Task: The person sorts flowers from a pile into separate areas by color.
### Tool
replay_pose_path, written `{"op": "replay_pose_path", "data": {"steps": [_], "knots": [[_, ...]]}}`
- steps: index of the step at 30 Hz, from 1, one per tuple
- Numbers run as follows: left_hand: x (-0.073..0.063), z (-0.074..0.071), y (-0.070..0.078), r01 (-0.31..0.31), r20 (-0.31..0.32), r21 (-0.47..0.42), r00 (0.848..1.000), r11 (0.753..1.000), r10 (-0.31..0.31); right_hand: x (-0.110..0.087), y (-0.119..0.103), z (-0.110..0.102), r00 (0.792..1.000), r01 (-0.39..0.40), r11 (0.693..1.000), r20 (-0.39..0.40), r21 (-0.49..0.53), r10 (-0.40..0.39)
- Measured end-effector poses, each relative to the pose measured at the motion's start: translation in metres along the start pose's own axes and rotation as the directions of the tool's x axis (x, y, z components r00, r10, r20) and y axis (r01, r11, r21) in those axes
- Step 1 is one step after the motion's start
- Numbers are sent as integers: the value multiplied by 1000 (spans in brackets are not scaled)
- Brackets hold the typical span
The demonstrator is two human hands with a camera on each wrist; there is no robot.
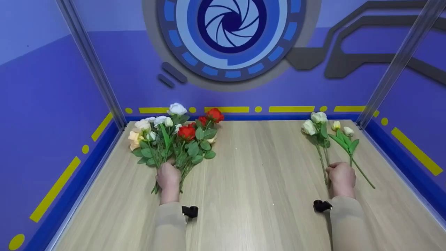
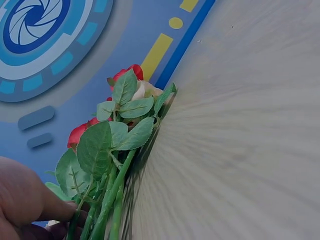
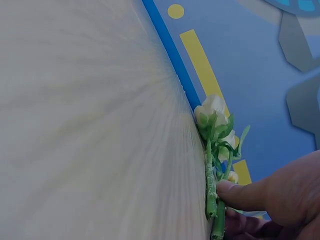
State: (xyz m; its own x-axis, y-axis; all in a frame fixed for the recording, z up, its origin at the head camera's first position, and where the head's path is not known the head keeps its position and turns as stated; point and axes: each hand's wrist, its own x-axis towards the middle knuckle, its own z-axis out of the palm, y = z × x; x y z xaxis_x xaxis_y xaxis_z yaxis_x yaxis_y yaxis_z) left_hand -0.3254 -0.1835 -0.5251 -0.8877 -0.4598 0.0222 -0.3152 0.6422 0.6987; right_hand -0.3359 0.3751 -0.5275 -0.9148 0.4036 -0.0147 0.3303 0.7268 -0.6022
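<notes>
On table [image 1: 244,195] | left hand [image 1: 169,177] grips mixed bouquet [image 1: 187,132] | right hand [image 1: 342,176] pinches white roses [image 1: 318,118]

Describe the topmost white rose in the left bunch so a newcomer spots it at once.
On the wood-grain table, find the larger bunch, toward the far left corner. At its top in the head view is a full white rose. It appears highest of all, white and set above the red roses to its right.

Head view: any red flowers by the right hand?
No, the red flowers are by the left hand, and only pale flowers are by the right hand.
</notes>
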Motion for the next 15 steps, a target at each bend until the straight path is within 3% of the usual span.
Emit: {"op": "replay_pose_path", "data": {"steps": [9,15], "knots": [[-3,-10,4,8,42,2,999,1000,-8,1,-3,-3,1000,-15,999,-2,-29,15],[-4,-19,12,54,81,-34,995,998,-51,1,-11,-6,999,-28,999,-28,-33,27]]}}
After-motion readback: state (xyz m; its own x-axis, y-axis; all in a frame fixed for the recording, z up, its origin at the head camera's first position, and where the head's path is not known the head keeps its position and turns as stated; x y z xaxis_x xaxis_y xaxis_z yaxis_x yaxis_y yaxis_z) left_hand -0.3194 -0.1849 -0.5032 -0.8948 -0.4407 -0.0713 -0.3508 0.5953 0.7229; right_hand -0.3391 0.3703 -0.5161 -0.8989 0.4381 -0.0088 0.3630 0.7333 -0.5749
